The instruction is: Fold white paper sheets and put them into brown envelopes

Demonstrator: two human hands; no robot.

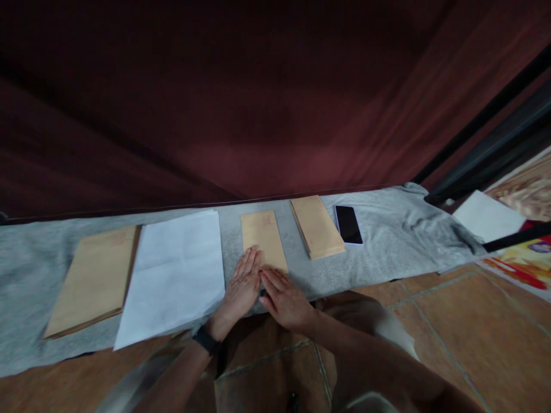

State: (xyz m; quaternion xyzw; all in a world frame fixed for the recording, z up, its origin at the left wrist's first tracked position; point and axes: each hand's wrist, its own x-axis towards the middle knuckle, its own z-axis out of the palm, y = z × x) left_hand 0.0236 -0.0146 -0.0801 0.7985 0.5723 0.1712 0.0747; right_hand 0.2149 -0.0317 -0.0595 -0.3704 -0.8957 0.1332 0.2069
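Note:
A single brown envelope (262, 241) lies lengthwise on the grey cloth (387, 241) in front of me. My left hand (241, 287) lies flat with fingers together, its tips touching the envelope's near left corner. My right hand (284, 298) rests flat beside it, fingertips at the envelope's near edge. Neither hand grips anything. A black band sits on my left wrist (205, 339).
A stack of white paper (174, 275) and a stack of large brown envelopes (92, 278) lie to the left. A stack of small brown envelopes (317, 226) and a black phone (348, 224) lie to the right. Dark red curtain behind; tiled floor (451, 327) below.

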